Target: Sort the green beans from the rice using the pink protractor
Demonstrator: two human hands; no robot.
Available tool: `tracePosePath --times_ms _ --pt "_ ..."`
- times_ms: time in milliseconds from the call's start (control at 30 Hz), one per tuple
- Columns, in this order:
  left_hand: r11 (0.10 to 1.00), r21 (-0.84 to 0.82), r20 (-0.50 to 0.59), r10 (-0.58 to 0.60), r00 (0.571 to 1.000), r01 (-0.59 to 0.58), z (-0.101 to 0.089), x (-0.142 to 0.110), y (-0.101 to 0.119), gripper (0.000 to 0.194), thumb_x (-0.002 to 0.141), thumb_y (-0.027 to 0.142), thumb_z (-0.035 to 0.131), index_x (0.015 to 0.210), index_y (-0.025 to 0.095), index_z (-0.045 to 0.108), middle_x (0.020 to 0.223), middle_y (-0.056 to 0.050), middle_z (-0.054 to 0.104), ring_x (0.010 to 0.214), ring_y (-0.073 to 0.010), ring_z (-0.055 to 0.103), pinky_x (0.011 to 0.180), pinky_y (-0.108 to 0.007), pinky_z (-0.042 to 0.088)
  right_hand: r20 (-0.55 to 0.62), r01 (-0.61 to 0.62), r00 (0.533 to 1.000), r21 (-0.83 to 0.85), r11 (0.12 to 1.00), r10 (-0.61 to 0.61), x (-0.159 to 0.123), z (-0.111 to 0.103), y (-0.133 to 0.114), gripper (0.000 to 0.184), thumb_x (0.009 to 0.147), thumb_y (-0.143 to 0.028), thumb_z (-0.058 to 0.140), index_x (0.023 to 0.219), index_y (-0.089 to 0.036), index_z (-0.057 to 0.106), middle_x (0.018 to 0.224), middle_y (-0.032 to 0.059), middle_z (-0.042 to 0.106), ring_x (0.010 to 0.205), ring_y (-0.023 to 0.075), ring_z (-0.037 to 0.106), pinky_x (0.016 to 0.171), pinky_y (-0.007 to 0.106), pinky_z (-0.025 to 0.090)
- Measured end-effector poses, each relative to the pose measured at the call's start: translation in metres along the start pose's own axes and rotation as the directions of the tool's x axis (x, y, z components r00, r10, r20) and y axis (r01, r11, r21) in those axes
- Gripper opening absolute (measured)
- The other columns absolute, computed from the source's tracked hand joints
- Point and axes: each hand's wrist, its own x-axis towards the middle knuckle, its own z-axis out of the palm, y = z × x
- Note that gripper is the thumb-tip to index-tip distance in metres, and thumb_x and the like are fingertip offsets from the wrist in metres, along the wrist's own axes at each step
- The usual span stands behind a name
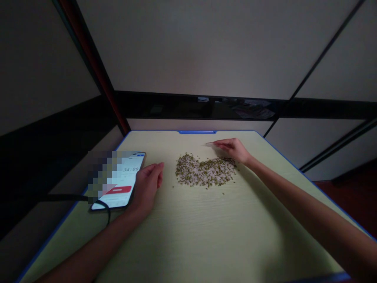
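A low pile of small green beans mixed with pale, rice-like grains lies spread on the light tabletop. Just beyond its right part is my right hand, its fingers pinched on a thin pale pointed tool. The tool's tip points left, past the far edge of the pile; its exact kind is too small to make out. My left hand rests left of the pile, beside the phone, with fingers curled and closed. Whatever may be inside those fingers is hidden.
A phone with a lit screen showing a timer lies at the left, partly blurred out. A black cable runs over its lower end. Blue trim edges the table, and pale panels stand right behind it.
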Motion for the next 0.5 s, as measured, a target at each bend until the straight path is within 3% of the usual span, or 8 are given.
tracePosePath --times_ms 100,233,500 --pt "0.998 -0.055 -0.052 -0.011 0.999 0.008 -0.001 0.002 -0.002 0.032 0.071 0.033 0.052 0.045 0.018 0.04 0.038 0.006 0.036 0.037 -0.0068 0.03 0.037 -0.022 0.021 0.013 -0.01 1.0 0.004 1.0 0.01 0.021 0.019 0.0 0.029 0.08 -0.016 0.048 0.098 -0.013 0.071 0.1 0.0087 0.071 0.091 0.0244 0.066 0.084 0.04 0.049" --pt "0.995 -0.1 -0.095 -0.02 0.995 0.01 -0.001 0.004 -0.003 0.032 0.07 0.033 0.052 0.044 0.018 0.039 0.038 0.006 0.035 0.036 -0.0065 0.03 0.037 -0.022 0.021 0.104 0.025 0.994 0.041 0.999 -0.029 0.033 0.045 -0.021 0.029 0.078 -0.011 0.05 0.098 -0.015 0.071 0.096 0.0064 0.072 0.087 0.0211 0.066 0.083 0.035 0.05" --pt "0.992 -0.128 -0.083 -0.03 0.996 0.019 0.001 0.002 0.0 0.031 0.069 0.03 0.053 0.044 0.017 0.041 0.037 0.006 0.035 0.036 -0.0056 0.03 0.037 -0.021 0.021 0.311 0.101 0.938 0.176 0.979 -0.152 0.018 0.066 -0.07 0.029 0.08 -0.011 0.051 0.102 -0.013 0.069 0.097 0.0059 0.072 0.087 0.0167 0.066 0.08 0.028 0.051"
